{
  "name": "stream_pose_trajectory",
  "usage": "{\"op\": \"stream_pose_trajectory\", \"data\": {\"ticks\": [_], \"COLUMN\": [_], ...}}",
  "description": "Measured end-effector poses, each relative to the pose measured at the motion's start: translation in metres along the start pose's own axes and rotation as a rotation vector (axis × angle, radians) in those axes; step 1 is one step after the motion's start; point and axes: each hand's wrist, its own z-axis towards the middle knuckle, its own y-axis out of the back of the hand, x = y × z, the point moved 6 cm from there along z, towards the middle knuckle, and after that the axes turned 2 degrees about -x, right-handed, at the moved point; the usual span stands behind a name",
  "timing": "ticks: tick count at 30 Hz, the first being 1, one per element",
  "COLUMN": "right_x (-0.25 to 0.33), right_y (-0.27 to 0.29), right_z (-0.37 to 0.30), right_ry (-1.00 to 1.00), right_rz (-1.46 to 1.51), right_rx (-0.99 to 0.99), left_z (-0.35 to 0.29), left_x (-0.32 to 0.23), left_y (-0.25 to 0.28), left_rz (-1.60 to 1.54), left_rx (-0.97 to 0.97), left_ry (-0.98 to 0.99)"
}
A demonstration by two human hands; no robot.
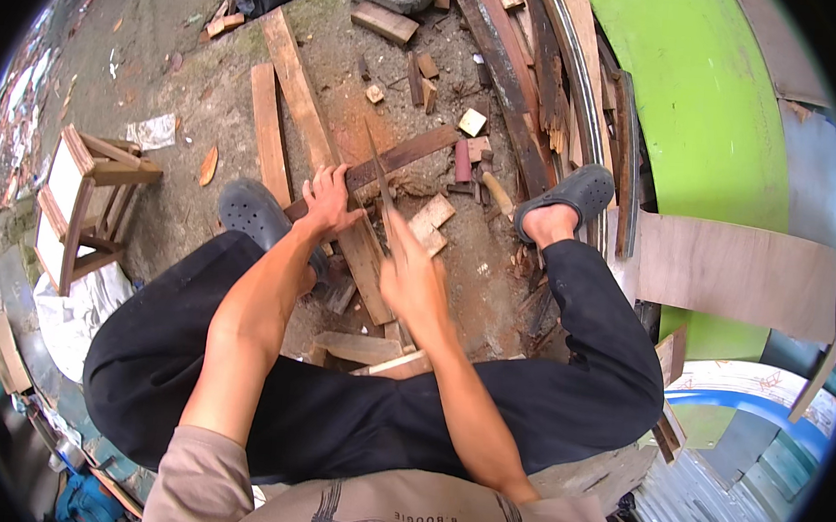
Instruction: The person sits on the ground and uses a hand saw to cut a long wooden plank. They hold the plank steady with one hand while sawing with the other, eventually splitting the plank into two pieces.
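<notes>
Dirt yard, ground (209,86) littered with offcuts and planks. Person seated, knees apart, looking down between own legs.

Dark slat (400,159) lies diagonally across a lighter plank (299,91), low end under the left fingers, high end running up-right away from them. Left hand (331,203) presses flat on the slat, fingers spread and curled over its edge, pinning it. Left shoe (254,211) sits just left of that hand, on the same slat end or beside it, can't tell which.

Right hand (413,270) is clenched around the handle of a saw (378,168). Blade is thin, runs up and slightly left from the fingers, crossing the slat just right of the left fingertips. Blade looks edge-on, teeth not resolvable.

Small pale block (432,216) lies just right of the right knuckles. More blocks (472,121) further up. Right shoe (567,196) well right of both hands, next to stacked dark boards (506,65). Green curved panel (704,116) beyond that. Brown plywood sheet (733,271) at right. Small wooden stool frame (82,202) well left of the left hand.
</notes>
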Motion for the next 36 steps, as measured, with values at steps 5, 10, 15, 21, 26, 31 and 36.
{"op": "stream_pose_trajectory", "data": {"ticks": [5,10,15,21,26,31,36], "right_x": [0.021,0.008,0.021,0.020,0.011,0.020,-0.001], "right_y": [0.039,-0.012,0.030,0.018,-0.003,0.045,-0.015], "right_z": [-0.085,0.042,-0.050,-0.024,0.020,-0.083,0.042], "right_ry": [0.008,-0.013,0.092,-0.028,-0.067,-0.006,-0.027], "right_rz": [0.032,-0.070,0.049,0.011,-0.045,-0.036,0.000], "right_rx": [-0.015,-0.038,-0.033,0.008,0.070,0.050,-0.026], "left_z": [-0.001,-0.004,0.000,0.001,0.000,-0.002,0.006], "left_x": [-0.005,0.000,-0.001,-0.007,0.002,-0.003,-0.007], "left_y": [0.002,-0.003,0.005,0.001,-0.002,0.000,0.003], "left_rz": [0.028,-0.015,-0.025,0.019,0.011,0.012,0.013], "left_rx": [-0.052,-0.002,-0.001,-0.042,0.004,0.005,-0.003], "left_ry": [0.000,0.006,-0.001,-0.016,0.008,0.019,0.009]}}
